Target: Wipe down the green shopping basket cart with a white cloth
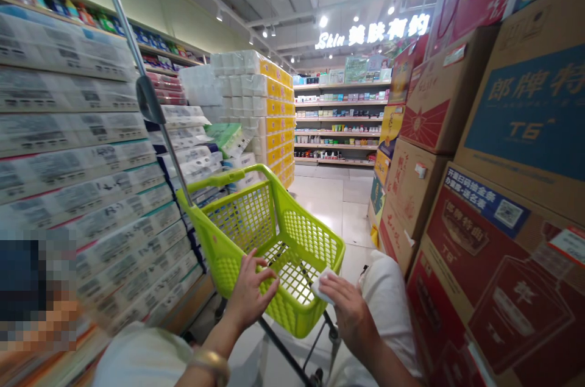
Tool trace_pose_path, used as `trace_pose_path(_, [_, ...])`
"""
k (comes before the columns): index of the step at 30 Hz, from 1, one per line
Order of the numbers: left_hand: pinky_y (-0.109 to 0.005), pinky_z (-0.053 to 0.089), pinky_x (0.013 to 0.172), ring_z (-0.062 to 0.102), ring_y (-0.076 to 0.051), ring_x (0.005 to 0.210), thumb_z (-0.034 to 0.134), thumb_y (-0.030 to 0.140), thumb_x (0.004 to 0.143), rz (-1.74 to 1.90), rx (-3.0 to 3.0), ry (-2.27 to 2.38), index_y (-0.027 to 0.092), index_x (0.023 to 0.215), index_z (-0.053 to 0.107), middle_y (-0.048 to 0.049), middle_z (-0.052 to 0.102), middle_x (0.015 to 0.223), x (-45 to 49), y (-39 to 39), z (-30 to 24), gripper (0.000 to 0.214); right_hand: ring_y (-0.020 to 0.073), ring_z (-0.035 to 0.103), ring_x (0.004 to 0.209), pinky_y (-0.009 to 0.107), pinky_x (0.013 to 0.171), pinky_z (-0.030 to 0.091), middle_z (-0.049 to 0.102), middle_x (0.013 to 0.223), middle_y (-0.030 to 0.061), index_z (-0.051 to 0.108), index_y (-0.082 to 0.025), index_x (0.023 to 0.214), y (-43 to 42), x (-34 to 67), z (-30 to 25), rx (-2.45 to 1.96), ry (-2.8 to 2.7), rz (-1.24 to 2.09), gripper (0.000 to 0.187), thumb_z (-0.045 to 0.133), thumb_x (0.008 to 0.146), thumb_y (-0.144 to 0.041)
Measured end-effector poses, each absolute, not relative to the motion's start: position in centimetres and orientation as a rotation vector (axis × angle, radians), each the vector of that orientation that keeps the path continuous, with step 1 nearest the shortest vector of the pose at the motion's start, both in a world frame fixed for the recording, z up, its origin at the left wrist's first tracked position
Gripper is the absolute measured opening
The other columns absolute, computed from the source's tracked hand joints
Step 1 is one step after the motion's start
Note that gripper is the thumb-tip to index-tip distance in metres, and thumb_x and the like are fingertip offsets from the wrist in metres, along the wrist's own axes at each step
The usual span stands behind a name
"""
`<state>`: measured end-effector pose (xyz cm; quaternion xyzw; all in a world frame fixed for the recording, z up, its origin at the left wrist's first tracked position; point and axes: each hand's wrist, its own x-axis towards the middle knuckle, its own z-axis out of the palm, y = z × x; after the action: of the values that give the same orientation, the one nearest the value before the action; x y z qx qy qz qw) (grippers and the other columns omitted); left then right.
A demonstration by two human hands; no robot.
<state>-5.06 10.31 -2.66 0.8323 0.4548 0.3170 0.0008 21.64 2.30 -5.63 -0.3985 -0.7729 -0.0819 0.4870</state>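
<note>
Left of the lime-green cart basket [237, 219], wrapped toilet-paper packs [73, 131] rise in a tall wall, and a pixelated patch [36, 289] at the lower-left edge hides whatever stands there. A white sleeve [141, 359] fills the bottom edge below the packs, and a gold bangle [209, 364] circles the wrist nearest the basket. The left hand [251, 289] lies at the basket's near rim with its fingers loosely curved and spread; that grip is released, and nothing shows in it.

Ahead of the basket stands a stack of yellow-and-white packs [269, 106], with goods shelves [340, 125] farther on beneath a lit "Skin" sign [372, 30]. At the basket's right rim, the right hand [350, 308] has its grip clenched in a pinch on a small white packet [325, 285], which sits just over the edge. Right of the basket, printed cardboard cartons [503, 253] tower in a stack.

The step in hand looks like holding the packet at the basket's edge, and the pinch calls for careful handling because so little of the packet is held. The fingers and the angle hide its print, so what it is cannot be told. The frame cuts off both forearms and the cart's lower frame.
</note>
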Motion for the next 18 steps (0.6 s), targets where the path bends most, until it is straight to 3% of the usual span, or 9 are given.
trace_pose_path(5, [-0.067, 0.03, 0.11, 0.035, -0.035, 0.136, 0.054, 0.037, 0.085, 1.047, 2.592, 1.496, 0.024, 0.079, 0.071, -0.0073, 0.059, 0.115, -4.9, 9.7, -1.9, 0.023, 0.0193, 0.06, 0.121, 0.04, 0.1, 0.053, 0.07, 0.12, 0.0062, 0.063, -0.024, 0.122, 1.7, 20.3, -5.8, -0.929, -1.985, -0.127, 0.04, 0.043, 0.092, -0.006])
trace_pose_path(8, [-0.064, 0.032, 0.111, 0.038, -0.033, 0.137, 0.051, 0.031, 0.087, 1.087, 2.624, 1.49, 0.027, 0.11, 0.067, -0.0081, 0.057, 0.126, -4.0, 8.0, -1.9, 0.029, 0.0208, 0.063, 0.116, 0.042, 0.097, 0.055, 0.071, 0.116, 0.0075, 0.064, -0.022, 0.12, 2.2, 20.5, -5.8, -0.992, -1.868, -0.174, 0.04, 0.042, 0.091, -0.005])
trace_pose_path(12, [-0.059, 0.033, 0.113, 0.041, -0.033, 0.136, 0.06, 0.032, 0.08, 0.951, 2.775, 1.231, 0.024, 0.138, 0.046, -0.0117, 0.056, 0.133, -2.6, 5.3, -2.9, 0.06, 0.021, 0.063, 0.117, 0.041, 0.098, 0.054, 0.071, 0.117, 0.0079, 0.063, -0.023, 0.122, 2.0, 19.6, -5.6, -0.943, -1.926, -0.134, 0.042, 0.043, 0.09, -0.005])
trace_pose_path(15, [-0.059, 0.036, 0.112, 0.044, -0.035, 0.134, 0.069, 0.032, 0.071, 0.888, 2.802, 1.189, 0.023, 0.134, 0.047, -0.0119, 0.058, 0.131, -2.1, 4.3, -3.6, 0.067, 0.0204, 0.062, 0.118, 0.04, 0.1, 0.053, 0.07, 0.119, 0.0074, 0.061, -0.023, 0.124, 1.8, 19.2, -5.6, -0.871, -2.014, -0.111, 0.042, 0.045, 0.089, -0.006])
trace_pose_path(18, [-0.06, 0.039, 0.11, 0.049, -0.033, 0.129, 0.069, 0.028, 0.072, 0.896, 2.782, 1.208, 0.024, 0.12, 0.055, -0.0099, 0.062, 0.123, -2.0, 4.4, -3.7, 0.051, 0.0208, 0.061, 0.119, 0.042, 0.099, 0.054, 0.07, 0.119, 0.0081, 0.062, -0.023, 0.123, 2.6, 20.0, -5.7, -0.931, -1.949, -0.121, 0.043, 0.043, 0.089, -0.004])
